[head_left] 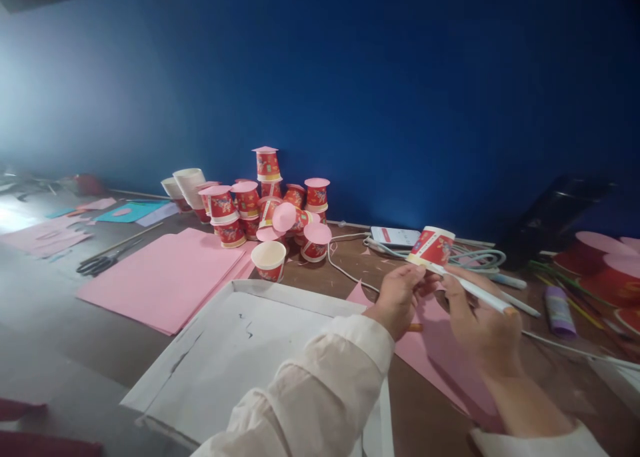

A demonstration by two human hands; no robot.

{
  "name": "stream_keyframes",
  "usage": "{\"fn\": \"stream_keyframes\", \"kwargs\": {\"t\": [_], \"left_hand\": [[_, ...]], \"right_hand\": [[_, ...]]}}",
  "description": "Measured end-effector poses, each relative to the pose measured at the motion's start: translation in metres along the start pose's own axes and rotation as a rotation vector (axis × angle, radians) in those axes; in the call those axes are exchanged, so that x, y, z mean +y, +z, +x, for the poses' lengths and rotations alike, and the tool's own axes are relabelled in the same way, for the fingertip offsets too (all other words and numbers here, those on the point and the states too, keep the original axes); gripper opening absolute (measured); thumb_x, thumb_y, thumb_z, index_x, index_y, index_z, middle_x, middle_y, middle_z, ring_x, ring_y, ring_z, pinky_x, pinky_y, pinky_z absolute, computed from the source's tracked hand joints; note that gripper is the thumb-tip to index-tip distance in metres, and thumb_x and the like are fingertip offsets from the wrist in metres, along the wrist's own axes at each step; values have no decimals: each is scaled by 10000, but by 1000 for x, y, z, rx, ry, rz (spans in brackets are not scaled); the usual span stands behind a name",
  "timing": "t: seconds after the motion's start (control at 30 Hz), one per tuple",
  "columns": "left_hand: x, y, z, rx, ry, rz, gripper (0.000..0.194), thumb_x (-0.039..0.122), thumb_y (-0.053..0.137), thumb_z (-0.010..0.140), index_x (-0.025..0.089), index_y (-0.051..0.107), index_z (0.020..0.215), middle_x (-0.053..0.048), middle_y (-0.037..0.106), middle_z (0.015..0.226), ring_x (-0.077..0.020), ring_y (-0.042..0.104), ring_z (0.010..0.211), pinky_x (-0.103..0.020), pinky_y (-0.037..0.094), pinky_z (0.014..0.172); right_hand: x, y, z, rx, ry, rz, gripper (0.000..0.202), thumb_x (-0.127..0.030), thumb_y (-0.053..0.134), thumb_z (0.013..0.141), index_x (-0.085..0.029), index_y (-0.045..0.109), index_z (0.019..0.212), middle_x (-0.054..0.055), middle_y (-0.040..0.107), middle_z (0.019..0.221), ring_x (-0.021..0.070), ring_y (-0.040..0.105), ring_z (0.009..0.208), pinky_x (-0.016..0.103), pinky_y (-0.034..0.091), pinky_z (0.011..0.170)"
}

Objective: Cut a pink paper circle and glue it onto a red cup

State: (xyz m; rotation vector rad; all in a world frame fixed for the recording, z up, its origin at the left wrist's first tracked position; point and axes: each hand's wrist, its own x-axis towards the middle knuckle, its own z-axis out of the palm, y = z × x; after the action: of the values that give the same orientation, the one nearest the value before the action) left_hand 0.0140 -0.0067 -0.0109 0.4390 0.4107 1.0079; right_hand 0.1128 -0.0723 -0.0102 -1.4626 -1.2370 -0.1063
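- Red paper cup [433, 246]: located just above and beyond the fingertips of both hands, tilted, near the cable [483, 258].
- Left hand [397, 300]: thumb and fingers pinch the cup at its lower edge.
- Right hand [483, 327]: grasps the white pen [481, 290], which has an orange rear end; the front end points at the cup's lower edge. Contact between pen and cup cannot be determined.
- Pink sheet [440, 357]: lies on the table below both hands.
- White tray [300, 297]: positioned left of the left hand, partly covered by the left sleeve [320, 384].
- Stacked cups [229, 234]: stand beyond the tray, well apart from the hands.
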Motion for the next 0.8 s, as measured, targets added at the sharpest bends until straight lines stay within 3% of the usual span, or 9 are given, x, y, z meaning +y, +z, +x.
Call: {"fn": "stream_keyframes", "kwargs": {"t": [0.13,0.4,0.6,0.8], "left_hand": [[0,1,-1,6,-2,-5,348,328,982,670,126,712,754,-41,683,730,-143,654,701,-302,532,832],[-3,-4,3,-29,13,23,339,345,971,684,130,737,803,-50,717,763,-145,669,743,-306,537,859],[-1,-2,0,-34,-13,-7,203,240,899,744,120,743,792,-48,702,753,-126,654,727,-271,519,828],[-1,-1,1,-23,-6,1,279,271,948,690,126,727,783,-31,687,741,-119,634,698,-276,516,833]], "right_hand": [[-7,-1,3,-17,-148,-112,319,-488,553,1021,-256,767,1066,109,823,1091,302,765,1055,525,580,999],[-9,-1,5,37,-185,-136,313,-473,547,1029,-241,756,1037,122,823,1010,289,767,971,491,599,926],[-9,-1,4,42,-239,-164,279,-413,555,1041,-228,765,1045,124,827,1025,287,782,970,475,604,922],[3,3,2,43,-299,-181,243,-347,580,1043,-211,777,1084,115,825,1043,283,785,995,446,604,931]]}}
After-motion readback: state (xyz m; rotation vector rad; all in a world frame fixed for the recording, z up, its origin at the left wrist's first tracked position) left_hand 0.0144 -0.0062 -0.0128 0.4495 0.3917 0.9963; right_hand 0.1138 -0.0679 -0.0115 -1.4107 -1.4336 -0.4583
